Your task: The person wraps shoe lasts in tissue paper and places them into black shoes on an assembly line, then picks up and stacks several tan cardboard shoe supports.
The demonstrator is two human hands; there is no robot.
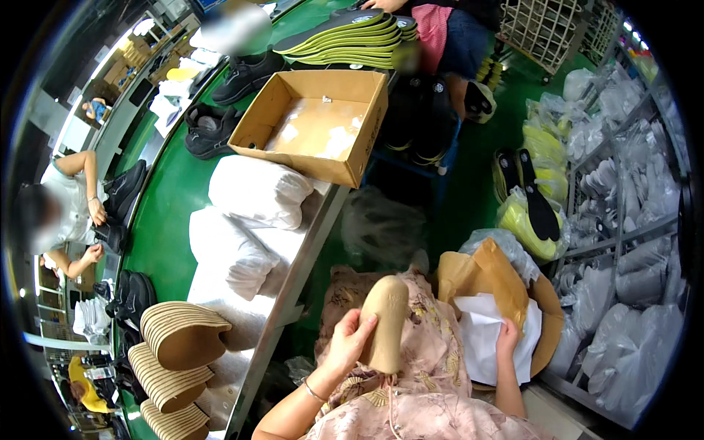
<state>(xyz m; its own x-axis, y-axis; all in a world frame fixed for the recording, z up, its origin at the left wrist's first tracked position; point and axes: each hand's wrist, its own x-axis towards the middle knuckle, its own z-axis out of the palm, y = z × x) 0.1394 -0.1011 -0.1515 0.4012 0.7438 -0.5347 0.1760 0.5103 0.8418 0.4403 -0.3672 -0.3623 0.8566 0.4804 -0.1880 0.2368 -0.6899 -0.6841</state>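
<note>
The left hand [347, 346] pinches a tan insole [386, 323] in its grip. The right hand [507, 341] touches white paper [480, 337], its grip hard to tell.

A green floor [513, 95] is bordered on the right by a metal rack [653, 229]; a wheeled wire cage [543, 33] is parked beyond, and the left is taken up by a long green-topped workbench [172, 198], edged in metal

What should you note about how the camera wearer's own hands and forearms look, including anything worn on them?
The left hand and right hand wear no gloves. A thin, silvery bangle circles the left wrist; none shows on the right. No sleeve covers the visible forearms.
</note>
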